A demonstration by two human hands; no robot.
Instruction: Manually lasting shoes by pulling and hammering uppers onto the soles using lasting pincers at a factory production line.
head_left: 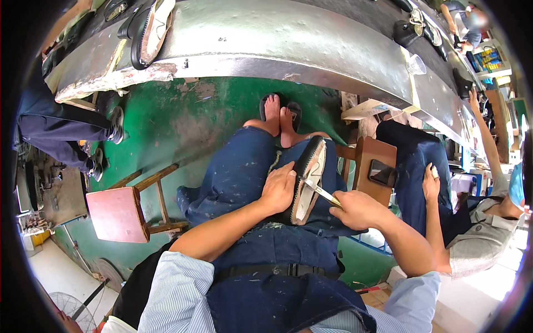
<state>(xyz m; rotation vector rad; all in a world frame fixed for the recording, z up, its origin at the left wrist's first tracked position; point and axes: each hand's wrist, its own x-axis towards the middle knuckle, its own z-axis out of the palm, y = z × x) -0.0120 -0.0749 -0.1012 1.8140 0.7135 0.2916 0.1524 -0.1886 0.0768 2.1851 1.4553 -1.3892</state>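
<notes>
Across my lap lies an unfinished shoe point(315, 166), its pale underside turned up and a black upper with a jagged edge along its left side. My left hand point(279, 187) is closed on the shoe's black side. In my right hand point(355, 210) is a slim tool with a metal shaft and a yellowish handle point(331, 198). Its tip touches the shoe's underside near the left edge, close to my left fingers; the exact kind of tip is too small to make out. A blue, spotted apron point(239, 166) covers my legs beneath the shoe.
A long metal-topped bench point(266, 39) runs ahead, with another upturned shoe point(155, 33) at its left. A reddish stool point(114, 213) stands left. On a brown stool point(377, 147) at right lies a phone point(382, 172). A co-worker point(483, 238) sits close on the right.
</notes>
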